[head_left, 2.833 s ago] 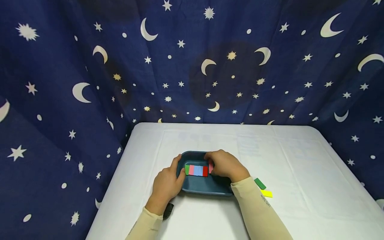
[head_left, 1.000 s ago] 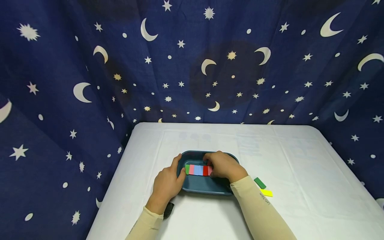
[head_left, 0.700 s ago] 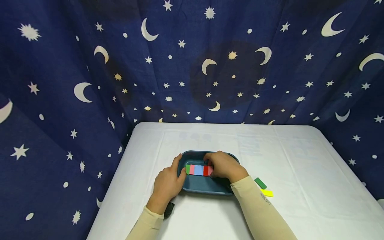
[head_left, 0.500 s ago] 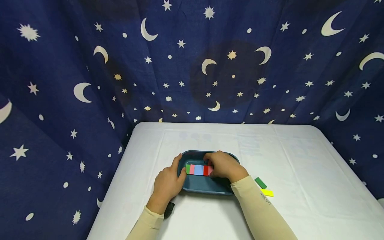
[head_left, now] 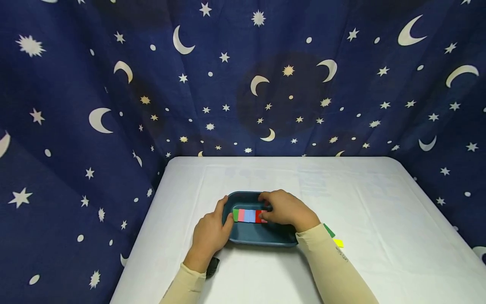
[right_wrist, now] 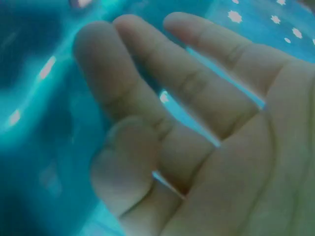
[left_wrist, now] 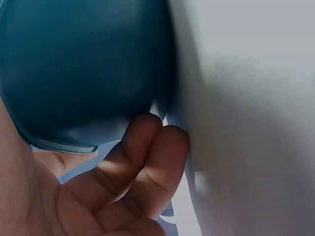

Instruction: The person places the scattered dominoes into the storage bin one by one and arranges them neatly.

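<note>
End pink block (head_left: 264,221): sat in the tray (head_left: 247,232), right end of the row of colored blocks (head_left: 249,216), next to the red block (head_left: 258,212). Row ran left to right; each block's long axis ran near to far. Right hand (head_left: 287,209) was the nearer one, coming in from the right: thumb tip over the end pink block, hiding part of it, index finger off to the far side. Contact there: can't tell. Right fingers loose, spread, nothing seen held. Left hand (head_left: 210,234) gripped the tray's left end, thumb at the rim, fingers round the outside wall; its thumb was near the row's green end. Outside, right of the tray: loose green block (head_left: 329,230) and yellow block (head_left: 338,243) on the table (head_left: 372,202), beside the right sleeve (head_left: 330,261).
</note>
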